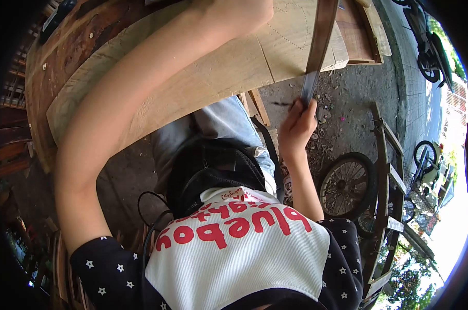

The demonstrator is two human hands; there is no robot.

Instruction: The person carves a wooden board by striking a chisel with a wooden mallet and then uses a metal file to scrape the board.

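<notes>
A pale wooden board [192, 88] with a curved near edge lies across the work surface in front of me. Pencil-like dotted curves and a straight dark line mark its right part. My left hand [247, 15] rests at the top of the view over the board, its fingers hidden or cut off. Beyond the board's near edge, my right hand [298, 126] is closed around the lower end of a long, flat, shiny metal strip [316, 51]. The strip crosses the board's right part and runs out of the top of the view. A thin dark blurred thing shows beside my right fingers.
Under the board is a rough brown wooden table [79, 46]. A spoked wheel [348, 186] and a wooden frame [391, 175] stand at the right. Farther off are a parked motorcycle [428, 46] and a bicycle [425, 157]. Dry leaves litter the ground. A black cable [146, 199] hangs by my waist.
</notes>
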